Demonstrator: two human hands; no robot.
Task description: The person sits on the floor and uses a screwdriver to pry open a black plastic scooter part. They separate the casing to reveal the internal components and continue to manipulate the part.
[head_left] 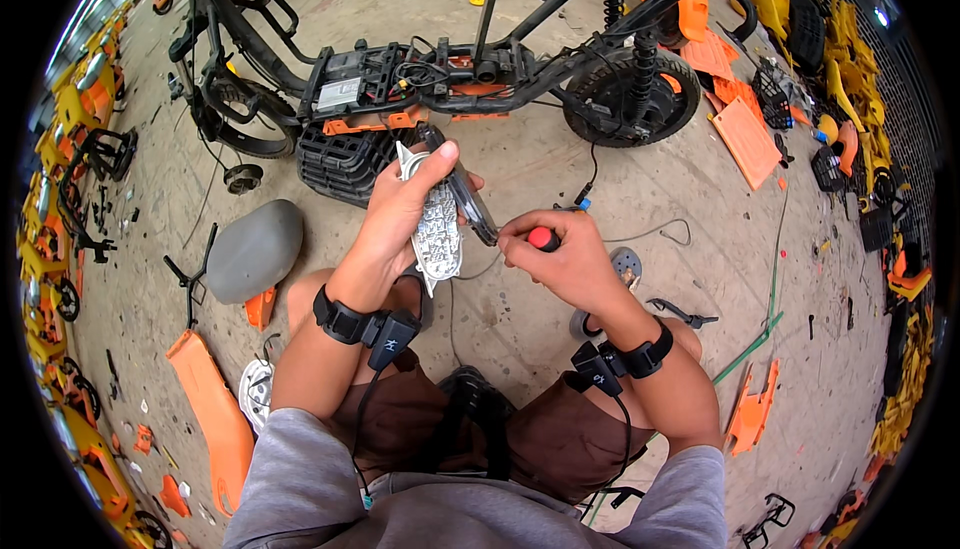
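My left hand [400, 199] is closed around a vehicle lamp in two layers. One is a silver, faceted plate [438, 234] with pointed ends; against it lies a dark, glossy housing [468, 201], tilted down to the right. My right hand [565, 259] grips a screwdriver, whose red handle end [543, 239] shows between the fingers while its shaft is hidden. The right fingertips meet the lower end of the dark housing. Both hands are above my knees, in front of a stripped black scooter frame [535, 79].
On the concrete floor lie a grey seat [255, 251], a long orange panel [212, 419] at left and a flat orange panel [745, 139] at right. A black crate [345, 161] sits under the scooter. A thin cable [650, 232] trails right. Yellow scooter parts line both sides.
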